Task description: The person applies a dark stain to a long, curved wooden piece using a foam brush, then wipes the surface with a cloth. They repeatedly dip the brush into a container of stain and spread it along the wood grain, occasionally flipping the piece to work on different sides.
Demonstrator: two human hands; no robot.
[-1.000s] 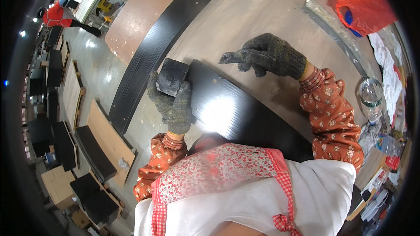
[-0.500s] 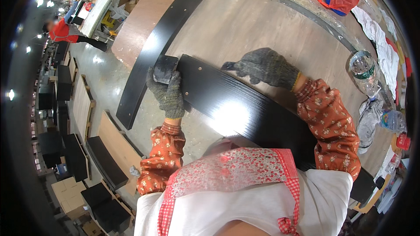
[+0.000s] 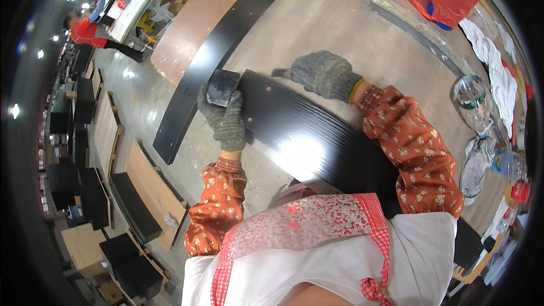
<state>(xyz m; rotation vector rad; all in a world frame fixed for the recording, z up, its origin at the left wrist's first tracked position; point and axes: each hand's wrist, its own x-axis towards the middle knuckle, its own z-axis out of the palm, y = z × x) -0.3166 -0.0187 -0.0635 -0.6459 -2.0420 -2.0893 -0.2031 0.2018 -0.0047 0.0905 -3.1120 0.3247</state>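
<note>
Gripping a dark sanding block (image 3: 222,86) in my curled left hand (image 3: 225,120), I am pressing my right hand (image 3: 324,73), fingers together, on the black board (image 3: 306,130).

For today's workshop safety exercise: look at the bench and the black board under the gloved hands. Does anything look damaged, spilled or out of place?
Nothing looks damaged or spilled. The black board lies flat on the bench, left hand pressing a dark block on its end, right hand steadying the far edge. Rags and a clear bottle clutter the right side.
</note>
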